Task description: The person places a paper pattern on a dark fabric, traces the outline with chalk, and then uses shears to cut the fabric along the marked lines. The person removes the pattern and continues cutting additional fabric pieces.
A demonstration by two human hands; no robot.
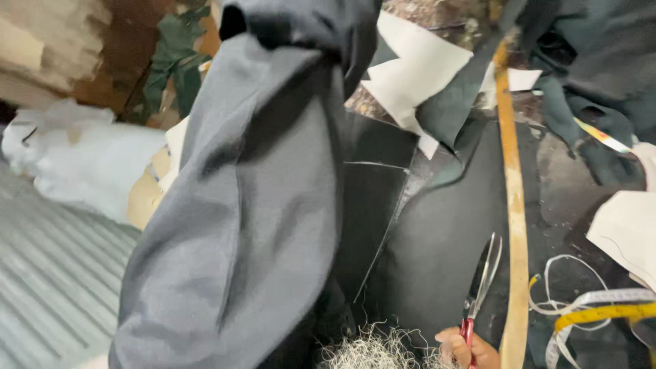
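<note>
My right hand (456,347) shows at the bottom edge, closed around the red handles of a pair of scissors (482,273). The blades point up and away over black cloth (437,232) marked with thin chalk lines. A large grey-blue piece of fabric (246,205) hangs lifted across the left and centre, hiding what is behind it. My left hand is not visible; whatever holds the fabric up is hidden near the top edge. A tuft of pale frayed threads (372,348) lies just left of my right hand.
A long yellowish wooden stick (514,205) runs top to bottom just right of the scissors. Measuring tapes (594,311) coil at the lower right. White paper pieces (417,68) lie at the top, another (629,229) at the right. Dark cloth (594,61) is piled top right; a ribbed surface (48,273) is lower left.
</note>
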